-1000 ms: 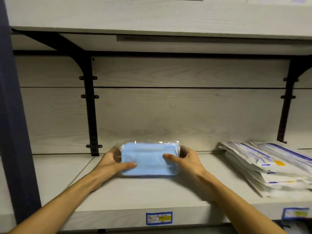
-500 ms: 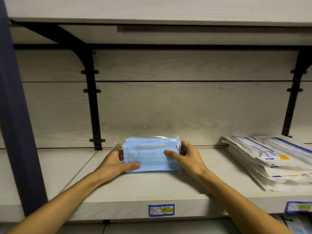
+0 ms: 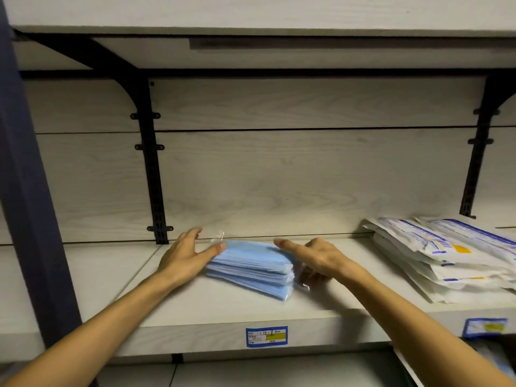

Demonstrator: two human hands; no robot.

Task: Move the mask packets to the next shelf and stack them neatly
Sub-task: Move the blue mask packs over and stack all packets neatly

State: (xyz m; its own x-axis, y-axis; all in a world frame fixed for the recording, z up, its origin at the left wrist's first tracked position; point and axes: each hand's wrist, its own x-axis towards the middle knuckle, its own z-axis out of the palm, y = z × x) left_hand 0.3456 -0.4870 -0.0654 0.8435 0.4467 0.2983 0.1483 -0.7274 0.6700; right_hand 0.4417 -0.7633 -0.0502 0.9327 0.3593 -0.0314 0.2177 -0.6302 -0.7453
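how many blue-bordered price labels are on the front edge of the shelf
2. One blue-bordered label sits on the pale wooden shelf's front edge, below the blue mask packet. The other is at far right, blurred. More may lie outside the frame.

Dim, even light, perhaps from above; shelf [image 3: 251,308] edges bow with wide-angle distortion; hands [image 3: 187,255] slightly motion-blurred.

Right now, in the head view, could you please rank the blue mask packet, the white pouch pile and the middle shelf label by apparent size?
1. White pouch pile, largest, though the frame's right edge cuts it off.
2. Blue mask packet, flat on the shelf between both hands.
3. Shelf label, smallest, though nearest the camera.
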